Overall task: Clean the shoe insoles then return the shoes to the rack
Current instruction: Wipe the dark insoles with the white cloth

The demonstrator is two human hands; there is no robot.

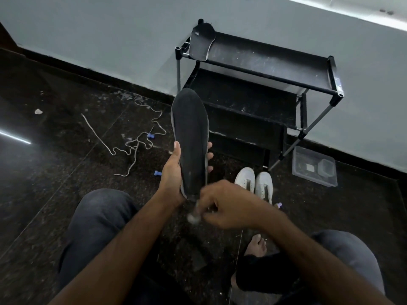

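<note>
Knees in dark trousers frame the bottom of the frame, your bare foot (pixel 256 244) between them. Your right hand (pixel 226 204), blurred, curls its fingers round a small pale thing (pixel 193 217) at the heel of the dark insole (pixel 190 137); what it is you cannot tell. Your left hand (pixel 174 172) grips that insole upright at frame centre. Just right, white shoes (pixel 254 182) stand on the floor. Left lie loose laces (pixel 132 142). Beyond, the black rack (pixel 275 62) carries a second insole (pixel 200 44) at its left end.
</note>
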